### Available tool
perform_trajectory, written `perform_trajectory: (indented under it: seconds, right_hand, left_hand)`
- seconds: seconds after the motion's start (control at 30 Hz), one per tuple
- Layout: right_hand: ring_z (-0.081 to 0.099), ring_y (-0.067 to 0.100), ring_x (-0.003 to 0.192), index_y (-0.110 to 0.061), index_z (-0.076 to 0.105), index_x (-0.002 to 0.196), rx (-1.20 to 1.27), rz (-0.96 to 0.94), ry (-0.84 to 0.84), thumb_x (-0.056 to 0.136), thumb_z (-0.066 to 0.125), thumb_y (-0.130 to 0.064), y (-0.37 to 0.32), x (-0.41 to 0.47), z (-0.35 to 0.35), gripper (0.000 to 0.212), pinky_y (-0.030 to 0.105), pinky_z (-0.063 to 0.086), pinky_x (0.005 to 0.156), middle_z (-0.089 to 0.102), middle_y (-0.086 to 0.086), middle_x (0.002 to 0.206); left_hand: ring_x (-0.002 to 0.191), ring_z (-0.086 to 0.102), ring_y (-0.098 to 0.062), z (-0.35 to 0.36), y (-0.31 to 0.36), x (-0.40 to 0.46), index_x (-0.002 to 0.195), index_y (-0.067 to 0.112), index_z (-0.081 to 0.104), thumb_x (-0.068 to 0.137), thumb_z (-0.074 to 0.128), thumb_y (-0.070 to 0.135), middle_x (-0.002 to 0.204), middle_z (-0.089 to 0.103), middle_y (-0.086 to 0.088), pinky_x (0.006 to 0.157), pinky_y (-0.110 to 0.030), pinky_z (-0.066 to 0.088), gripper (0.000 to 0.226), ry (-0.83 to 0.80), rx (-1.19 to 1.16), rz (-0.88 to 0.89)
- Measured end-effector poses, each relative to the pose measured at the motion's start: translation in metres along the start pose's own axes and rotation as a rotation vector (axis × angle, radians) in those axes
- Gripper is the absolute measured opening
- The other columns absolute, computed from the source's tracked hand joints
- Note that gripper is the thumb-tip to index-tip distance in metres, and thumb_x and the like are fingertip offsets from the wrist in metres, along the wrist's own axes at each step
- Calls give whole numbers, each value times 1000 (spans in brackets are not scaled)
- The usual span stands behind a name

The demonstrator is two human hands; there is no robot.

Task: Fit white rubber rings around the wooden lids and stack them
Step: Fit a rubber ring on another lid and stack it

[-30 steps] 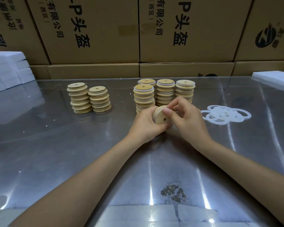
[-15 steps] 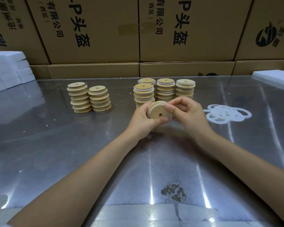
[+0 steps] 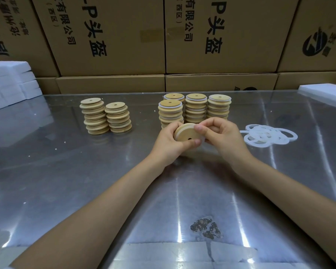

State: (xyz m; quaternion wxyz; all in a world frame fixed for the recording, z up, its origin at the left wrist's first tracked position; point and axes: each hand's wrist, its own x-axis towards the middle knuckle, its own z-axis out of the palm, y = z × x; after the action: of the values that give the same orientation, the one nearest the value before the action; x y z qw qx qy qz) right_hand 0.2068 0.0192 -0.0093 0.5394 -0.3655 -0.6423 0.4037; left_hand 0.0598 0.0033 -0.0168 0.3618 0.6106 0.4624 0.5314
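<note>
Before a wall of cartons, over mid-table, the left hand (image 3: 168,141) grips a lid (image 3: 187,133) while the right hand (image 3: 223,138) pinches its ring (image 3: 202,133); half-seated, that ring could likely snap off, or an elbow topple the stacks (image 3: 195,108).

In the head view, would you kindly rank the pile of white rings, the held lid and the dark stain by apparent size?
1. pile of white rings
2. and 3. dark stain and held lid: look alike, and the stain lies nearer, so unranked.
</note>
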Motion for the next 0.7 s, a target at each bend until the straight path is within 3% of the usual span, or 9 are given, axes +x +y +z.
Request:
perform_trajectory:
  seconds: [0.1,0.23,0.4,0.5,0.6,0.7]
  right_hand:
    - [61,-3,64,-15,63,77,-32,-20,-25,81,71,-13,4,0,-1,9,11,45,62,69,-11,65]
    - [64,-1,64,-11,64,75,-55,-28,-6,81,72,-11,7,1,-3,10,10,47,63,70,-9,64]
    - [67,7,72,-10,67,79,64,106,45,84,69,-18,10,1,-4,10,16,50,70,72,1,74]
    - [67,8,77,-10,69,82,55,116,18,84,70,-19,6,1,-6,9,17,49,72,73,4,80]
    - [64,4,77,-15,70,86,34,135,-23,85,69,-21,5,0,-6,6,17,47,69,72,-1,80]
    - [66,-4,74,-19,69,86,16,140,-37,85,69,-20,5,0,-6,1,10,47,63,72,-9,76]
  left_hand:
    - [74,51,-14,-3,0,2,89,-1,56,72,80,5,79,57,-5,66,-29,44,31,36,-15,23]
    - [68,48,-11,-5,-1,5,72,17,47,70,82,9,74,57,-1,62,-27,42,36,26,120,73]
    - [67,49,-8,-3,-2,4,73,17,46,72,81,8,75,57,0,59,-19,41,36,19,101,68]
    - [72,52,-10,-3,-3,2,82,8,53,72,81,9,80,59,-3,66,-25,45,30,30,55,48]
    - [80,54,-15,-4,-4,2,99,-7,54,73,80,9,87,60,-8,75,-35,48,40,47,-24,8]
    - [82,57,-14,-5,-4,3,104,-4,56,74,80,10,90,63,-8,79,-37,50,41,69,-57,-3]
